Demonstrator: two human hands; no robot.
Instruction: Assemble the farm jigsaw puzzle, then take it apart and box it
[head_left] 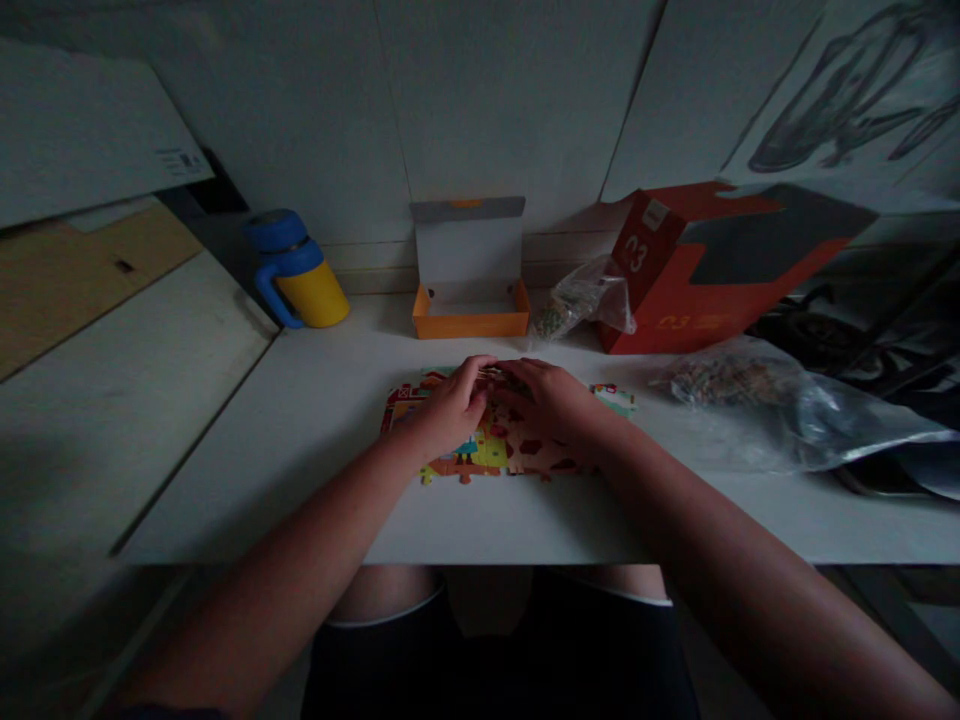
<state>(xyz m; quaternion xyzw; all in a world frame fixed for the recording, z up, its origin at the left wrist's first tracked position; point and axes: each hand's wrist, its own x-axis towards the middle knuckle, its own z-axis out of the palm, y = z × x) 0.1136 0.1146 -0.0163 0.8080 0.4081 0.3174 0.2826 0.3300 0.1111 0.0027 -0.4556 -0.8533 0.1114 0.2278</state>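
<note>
A colourful jigsaw puzzle (491, 450) lies partly assembled on the white table (315, 450), close to its front edge. Both hands rest on its far half. My left hand (450, 405) lies palm down with fingers together and stretched toward the puzzle's top edge. My right hand (547, 395) lies flat beside it, and the fingertips of the two hands meet over the same spot. Whether a piece sits under the fingertips is hidden. A loose puzzle piece (615, 398) lies just right of the right hand.
An open orange box (470, 322) with a raised grey lid stands behind the puzzle. A yellow and blue jug (300, 275) is at the back left. A red carton (697, 265) and plastic bags (757, 395) (581, 295) occupy the right.
</note>
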